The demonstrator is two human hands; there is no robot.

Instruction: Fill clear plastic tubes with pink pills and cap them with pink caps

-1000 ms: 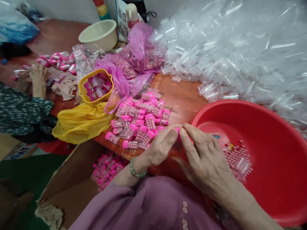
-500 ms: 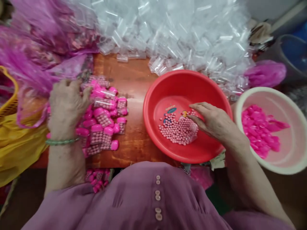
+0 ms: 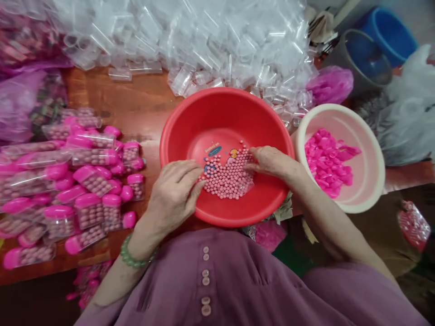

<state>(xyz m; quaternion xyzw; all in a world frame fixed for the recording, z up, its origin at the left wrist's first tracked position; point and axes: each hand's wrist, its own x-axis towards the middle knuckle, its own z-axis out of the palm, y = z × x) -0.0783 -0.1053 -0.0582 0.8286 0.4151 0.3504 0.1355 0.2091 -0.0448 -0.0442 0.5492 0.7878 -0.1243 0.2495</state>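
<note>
Round red plastic basin: centre of the brown wooden tabletop, rim glossy, floor bearing a small printed sticker at its middle. Shallow heap of small pink round beads on the basin floor, spread from centre toward 5 o'clock, matt, uniform in size, 1 layer deep at the edges.

Left hand: over the basin rim at 8 o'clock, palm down, fingers loosely curled and close together, fingertips just reaching the edge of the bead heap; nothing visibly clamped. Green beaded bracelet on that wrist.

Right hand: inside the basin at 3 o'clock, fingers drawn together over the heap, touching the beads; a small clear plastic vial lying among the beads just below the fingers; whether it is pinched, cannot tell.

Pile of clear vials with pink caps, filled with pink beads: at 9 o'clock of the basin, lying flat, crowded.

Heap of empty clear plastic vials: at 12 o'clock, touching the basin's far rim.

Cream round plastic bowl: at 3 o'clock, just beside the basin, holding loose bright pink caps.

Purple buttoned garment: at 6 o'clock, lower foreground.
</note>
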